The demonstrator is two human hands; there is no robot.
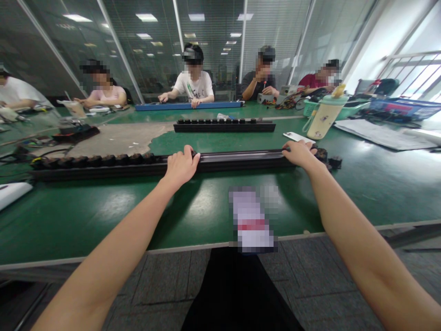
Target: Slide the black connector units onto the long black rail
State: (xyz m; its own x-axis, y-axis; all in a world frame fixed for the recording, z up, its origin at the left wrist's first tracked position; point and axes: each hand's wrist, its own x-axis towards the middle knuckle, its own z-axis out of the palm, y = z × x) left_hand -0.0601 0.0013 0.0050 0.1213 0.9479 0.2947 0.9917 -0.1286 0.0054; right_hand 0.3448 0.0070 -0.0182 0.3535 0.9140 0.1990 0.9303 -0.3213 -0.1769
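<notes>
A long black rail [241, 161] lies across the green table, with a row of dark block-like pieces [94, 161] along its left part. My left hand [182, 166] is closed over the rail near its middle, thumb against a small black piece that is mostly hidden by the fingers. Toward the rail's right end, my right hand [300, 154] grips it from above with bent fingers; the fingertips are partly hidden. Just beyond this hand sit a few loose dark pieces [335, 161]. Between my hands the rail shows a smooth, shiny channel.
Behind lies a shorter black rail [223, 127] with similar pieces. A phone with a pixelated screen [251, 220] rests at the front edge. A white phone [298, 137], a cream tumbler [324, 117] and papers [386, 133] are at right. Several people sit opposite, one handling a blue bar [189, 106].
</notes>
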